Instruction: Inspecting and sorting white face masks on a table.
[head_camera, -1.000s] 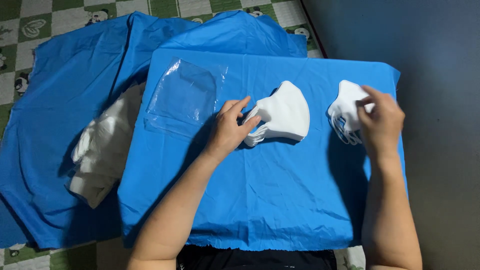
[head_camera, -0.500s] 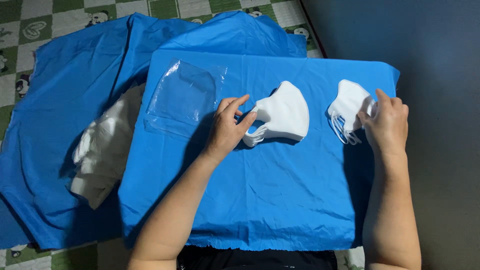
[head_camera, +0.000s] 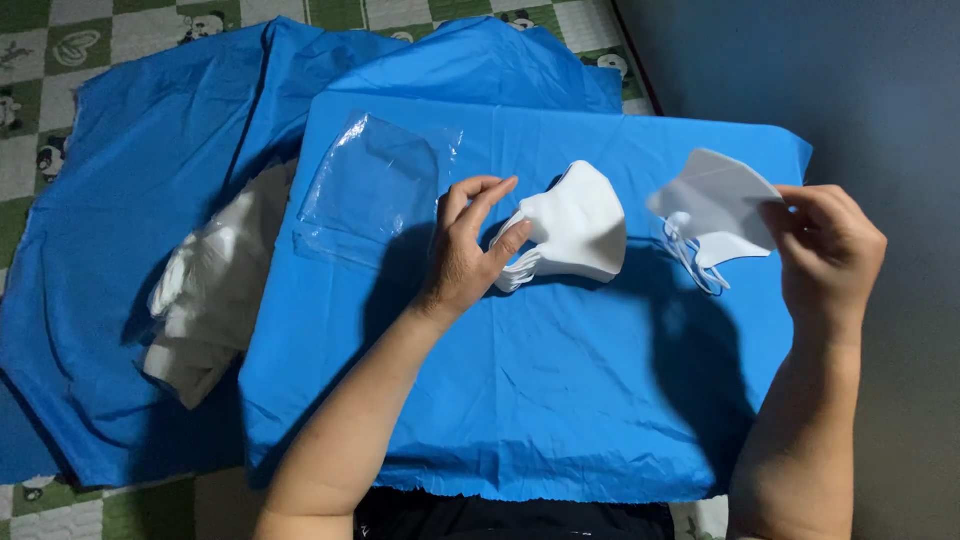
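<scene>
Blue cloth covered the tabletop, with more of the same cloth rumpled off beyond the left hand over a green and white patterned floor covering, and a dark grey wall rose past the right hand. The right hand was closed in a pinch on a single white face mask, fingertips and thumb clamped on the edge nearest the palm, so that the mask hung lifted clear of the cloth with its thin ear loops dangling below it. The left hand lay half open, fingers loosely spread, its fingertips just touching the near side of a stack of white masks that rested on the cloth between the two hands. Beyond the left hand, on the side away from the stack, lay a flat clear plastic bag, and farther out that way a bundle of white material in plastic sat in a fold of the cloth. The held mask looked very light and soft, a folded piece of thin fabric that kept its shape only along its creases, so a light pinch seemed enough and a hard squeeze would likely crumple it. The firm folded edge seemed the best place to hold it; the loops looked stretchy and apt to tangle or snag. The stack appeared springy and loose, likely to slide or fan apart unless steadied from the side.
</scene>
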